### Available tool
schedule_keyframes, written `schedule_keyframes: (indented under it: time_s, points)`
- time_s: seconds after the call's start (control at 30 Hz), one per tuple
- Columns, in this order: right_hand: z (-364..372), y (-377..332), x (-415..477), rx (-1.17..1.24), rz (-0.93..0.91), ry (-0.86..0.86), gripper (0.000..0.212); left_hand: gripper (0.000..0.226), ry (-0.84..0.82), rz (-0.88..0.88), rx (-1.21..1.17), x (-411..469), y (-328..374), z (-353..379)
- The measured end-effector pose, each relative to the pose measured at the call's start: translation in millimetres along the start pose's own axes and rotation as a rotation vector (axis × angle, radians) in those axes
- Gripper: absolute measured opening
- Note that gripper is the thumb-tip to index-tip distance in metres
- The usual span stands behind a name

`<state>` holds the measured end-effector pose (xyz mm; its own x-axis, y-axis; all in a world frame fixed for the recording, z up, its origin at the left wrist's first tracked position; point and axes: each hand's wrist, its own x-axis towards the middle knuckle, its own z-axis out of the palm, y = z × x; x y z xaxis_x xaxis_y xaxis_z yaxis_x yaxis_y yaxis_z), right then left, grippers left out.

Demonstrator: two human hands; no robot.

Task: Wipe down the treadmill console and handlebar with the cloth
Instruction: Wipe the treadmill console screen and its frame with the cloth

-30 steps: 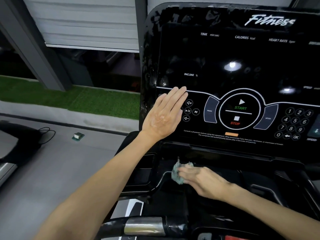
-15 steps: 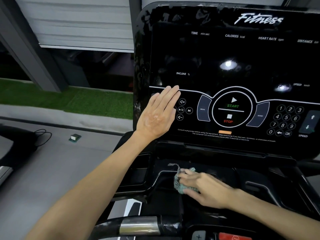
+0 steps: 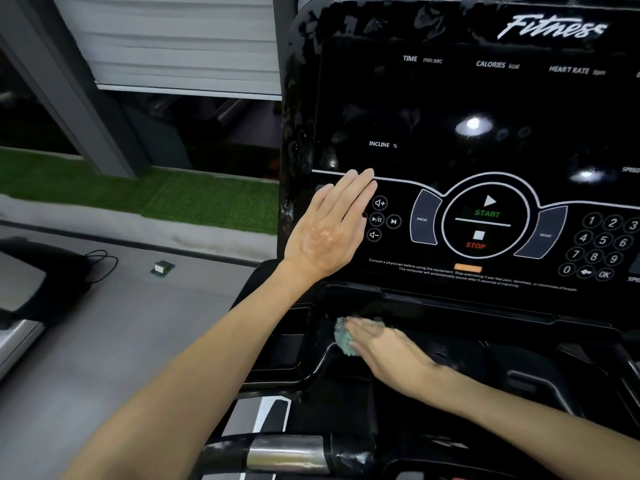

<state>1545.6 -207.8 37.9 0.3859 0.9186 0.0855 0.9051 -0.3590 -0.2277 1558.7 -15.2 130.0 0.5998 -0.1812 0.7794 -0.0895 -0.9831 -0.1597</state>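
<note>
Treadmill console (image 3: 450,109), glossy black with a printed keypad, takes our left grip (image 3: 329,230), flat and straight-fingered against its lower left edge and holding nothing; we judge it steadies us. Our right grip (image 3: 384,351) lies over the small bunched teal cloth (image 3: 343,337) at the left end of the dark tray recess (image 3: 485,344) under the console. Blur hides whether its fingers curl round the cloth. What else the recess holds is too dark to tell.
</note>
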Motion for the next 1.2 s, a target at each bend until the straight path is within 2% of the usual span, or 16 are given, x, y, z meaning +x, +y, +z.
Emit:
schedule_keyframes:
  time_s: [0.2, 0.33, 0.5, 0.63, 0.77, 0.9, 1.1, 1.2]
  points:
    - [1.5, -28.5, 28.2, 0.154, 0.059, -0.174, 0.050, 0.048, -0.008, -0.001, 0.010, -0.1, 0.2, 0.2]
    - [0.1, -25.1, 31.1, 0.211, 0.045, -0.242, 0.051, 0.048, -0.008, 0.000, 0.010, 0.7, 1.3, 0.4]
    - [-5.1, -38.7, 44.4, 0.229, -0.113, -0.286, 0.025, 0.049, 0.000, -0.007, 0.015, 0.9, 0.7, 0.0]
    - [6.4, -53.7, 42.5, 0.217, -0.223, -0.389, 0.005, 0.049, 0.002, -0.011, 0.004, 0.6, 0.4, -0.4]
    - [4.1, -45.1, 42.9, 0.184, -0.310, -0.400, 0.022, 0.049, -0.001, -0.012, 0.007, 0.4, 0.5, -0.5]
    - [-5.7, -48.2, 53.6, -0.051, -0.380, -0.390, 0.038, 0.050, 0.002, -0.009, 0.004, 0.8, 0.3, -0.9]
    - [1.7, -30.0, 70.7, -0.397, -0.310, -0.291, 0.053, 0.049, -0.001, -0.007, 0.005, 0.8, 0.2, -0.9]
    - [9.0, -39.8, 69.1, -0.347, -0.191, -0.344, 0.059, 0.047, 0.009, -0.005, -0.002, 0.6, -0.3, -1.2]
